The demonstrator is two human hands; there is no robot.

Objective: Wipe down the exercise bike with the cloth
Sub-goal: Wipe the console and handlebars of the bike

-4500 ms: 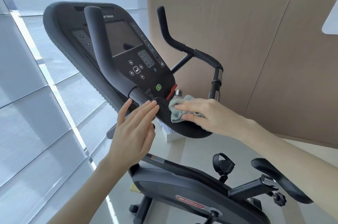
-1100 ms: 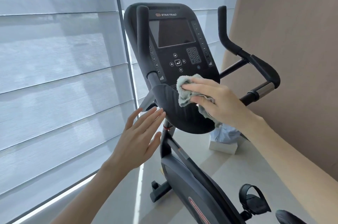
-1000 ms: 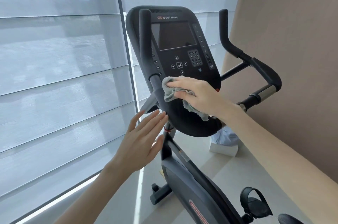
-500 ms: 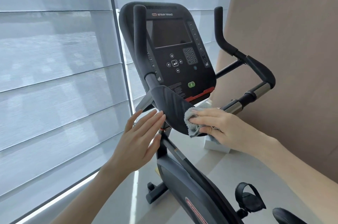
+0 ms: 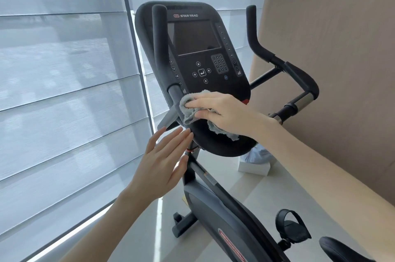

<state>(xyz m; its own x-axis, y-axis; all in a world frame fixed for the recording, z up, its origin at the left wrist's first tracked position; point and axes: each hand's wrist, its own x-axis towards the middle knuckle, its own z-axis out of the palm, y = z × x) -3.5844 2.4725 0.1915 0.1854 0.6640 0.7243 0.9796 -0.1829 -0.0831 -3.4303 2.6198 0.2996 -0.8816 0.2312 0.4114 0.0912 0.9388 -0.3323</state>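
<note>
My right hand pinching the crumpled grey terry cloth onto the curved pad of the black exercise bike, black upright grip crowding at 11 o'clock, left hand open flat at 7 o'clock, white box on the floor, cloth now up from the pad's 4 o'clock edge.

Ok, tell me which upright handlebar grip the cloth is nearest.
The window-side grip, in front of the console; the cloth lies at its base. Wall-side grip stands apart.

Fuzzy grey cloth, matt console
</note>
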